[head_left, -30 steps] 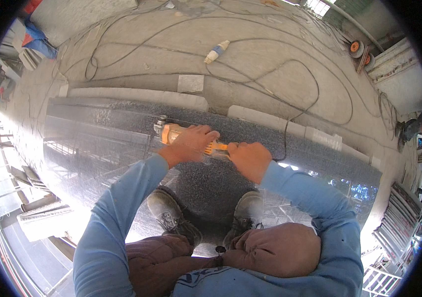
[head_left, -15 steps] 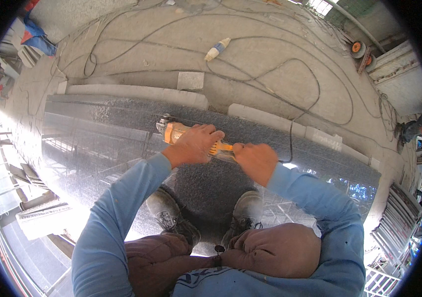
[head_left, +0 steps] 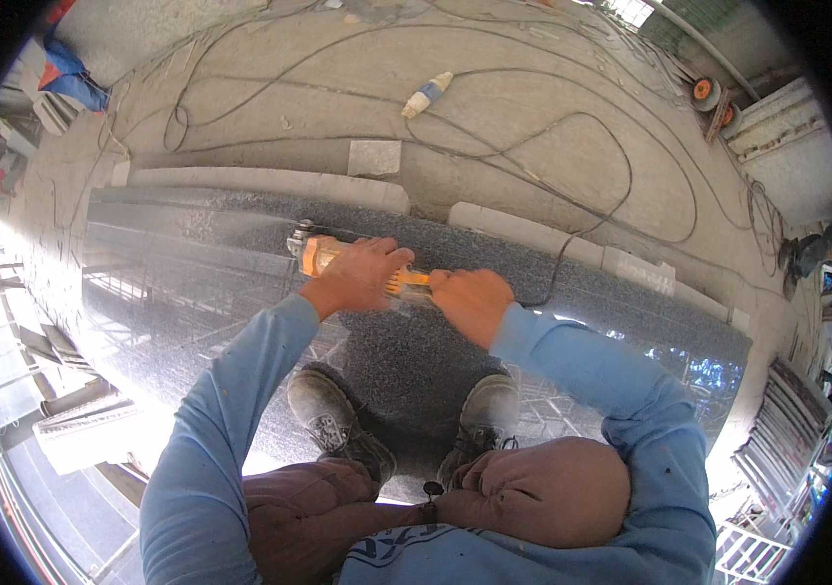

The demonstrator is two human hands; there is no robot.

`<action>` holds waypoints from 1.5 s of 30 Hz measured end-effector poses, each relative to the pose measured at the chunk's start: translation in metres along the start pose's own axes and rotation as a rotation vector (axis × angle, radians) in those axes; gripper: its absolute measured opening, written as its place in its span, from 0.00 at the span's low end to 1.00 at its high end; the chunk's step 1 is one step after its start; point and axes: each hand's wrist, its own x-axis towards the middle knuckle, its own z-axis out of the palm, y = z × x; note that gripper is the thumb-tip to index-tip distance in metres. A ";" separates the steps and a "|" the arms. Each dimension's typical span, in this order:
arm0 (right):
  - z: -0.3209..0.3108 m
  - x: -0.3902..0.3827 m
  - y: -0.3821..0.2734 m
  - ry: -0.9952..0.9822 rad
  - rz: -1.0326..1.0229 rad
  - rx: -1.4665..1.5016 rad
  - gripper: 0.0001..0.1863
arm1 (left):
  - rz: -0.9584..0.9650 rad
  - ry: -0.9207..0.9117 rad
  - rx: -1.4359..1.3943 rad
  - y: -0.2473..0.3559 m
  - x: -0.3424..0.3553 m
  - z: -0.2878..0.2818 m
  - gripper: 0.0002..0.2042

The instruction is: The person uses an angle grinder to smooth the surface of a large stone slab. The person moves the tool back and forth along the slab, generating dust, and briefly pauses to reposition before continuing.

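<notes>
A yellow angle grinder lies across the far part of a dark, speckled, polished stone slab. My left hand wraps round the grinder's body, just behind its metal head. The rear end of the tool is gripped in my right hand. At the head, the disc is close to a thin line running along the slab's far side; whether it touches the stone I cannot tell. Pale dust hangs left of the head. The grinder's dark cord leaves beyond my right hand.
Both my shoes stand on the slab. Pale stone strips and a small block lie along its far edge. Cord loops and a plastic bottle are on the dusty floor. A wheeled cart stands far right; stacked slabs lean at right.
Both hands have moved left with the grinder along the slab's far side. The cord has been drawn left with it. My feet have stayed in place.
</notes>
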 end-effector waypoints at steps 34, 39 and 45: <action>-0.014 -0.034 0.006 -0.092 0.081 -0.037 0.08 | 0.018 -0.044 0.018 0.033 0.015 0.003 0.33; 0.000 -0.022 0.007 -0.067 0.066 -0.009 0.08 | 0.023 -0.020 0.018 0.020 0.011 0.009 0.34; 0.024 -0.007 0.010 0.003 0.045 0.017 0.08 | 0.009 -0.015 0.042 0.007 0.007 0.011 0.33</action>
